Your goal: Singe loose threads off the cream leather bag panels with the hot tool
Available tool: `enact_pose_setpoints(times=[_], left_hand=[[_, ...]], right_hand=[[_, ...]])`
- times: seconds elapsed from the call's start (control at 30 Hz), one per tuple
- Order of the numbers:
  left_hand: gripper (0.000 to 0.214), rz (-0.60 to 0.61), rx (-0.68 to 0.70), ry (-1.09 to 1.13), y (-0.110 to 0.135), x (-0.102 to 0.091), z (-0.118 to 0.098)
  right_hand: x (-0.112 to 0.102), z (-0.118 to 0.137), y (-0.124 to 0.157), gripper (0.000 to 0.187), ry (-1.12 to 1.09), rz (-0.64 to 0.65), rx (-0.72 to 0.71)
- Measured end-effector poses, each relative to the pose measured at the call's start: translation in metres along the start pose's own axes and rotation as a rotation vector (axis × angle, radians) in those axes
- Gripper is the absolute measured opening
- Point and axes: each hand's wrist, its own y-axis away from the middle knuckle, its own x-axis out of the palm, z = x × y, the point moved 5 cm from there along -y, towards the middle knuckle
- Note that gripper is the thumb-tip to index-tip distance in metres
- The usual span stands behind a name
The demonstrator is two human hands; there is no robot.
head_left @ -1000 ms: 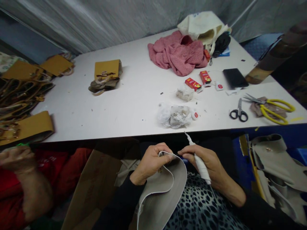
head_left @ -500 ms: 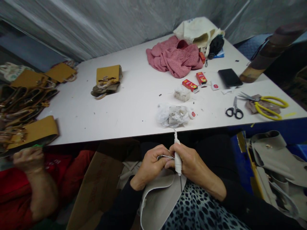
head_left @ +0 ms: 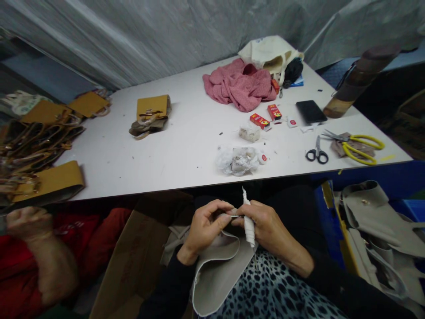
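Below the table's front edge, my left hand [head_left: 209, 226] is closed on a beige leather piece [head_left: 215, 274], pinching its upper edge between thumb and fingers. The piece curls down over my lap in a loop. My right hand [head_left: 268, 232] is wrapped round an awl-like tool [head_left: 249, 223] with a white-wrapped handle, its wrapping tapering to a twisted tip at the top and a thin metal shaft pointing down. The right fingertips meet the left ones at the leather edge. What lies between the fingertips is partly hidden.
Ahead stands a white table [head_left: 179, 150] with plastic-wrapped blocks [head_left: 241, 160], red small boxes [head_left: 260, 121], black scissors [head_left: 317, 153] and yellow-handled scissors [head_left: 361, 148]. Mustard bags [head_left: 49, 181] are piled left, near a co-worker's hand [head_left: 29, 223]. Beige pieces [head_left: 372, 212] fill a bin at right.
My view has shifted slightly. The leather edge has turned between my fingertips, and my left thumb now lies straighter along it. The co-worker's hand has moved left.
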Motion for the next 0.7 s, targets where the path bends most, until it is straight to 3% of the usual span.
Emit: enact_pose_setpoints(times=[0.1,0.2,0.47,0.57,0.7], left_hand=[[0.021,-0.184,0.013,0.222,0.004,-0.013,0.013],[0.021,-0.299,0.028,0.242,0.007,-0.024,0.020],[0.024,-0.423,-0.197,0.422,0.013,-0.019,0.039],[0.024,-0.434,-0.224,0.413,0.009,-0.016,0.052],[0.025,-0.408,-0.257,0.414,0.004,-0.013,0.070]], right_hand=[[-0.011,0.007,0.006,0.018,-0.024,-0.052,-0.048],[-0.035,0.019,0.015,0.020,-0.047,-0.141,-0.096],[-0.108,0.040,0.050,0.019,0.073,-0.429,-0.019],[-0.149,0.037,0.074,0.018,0.164,-0.639,0.046],[-0.217,0.051,0.117,0.020,0.461,-1.064,0.149]])
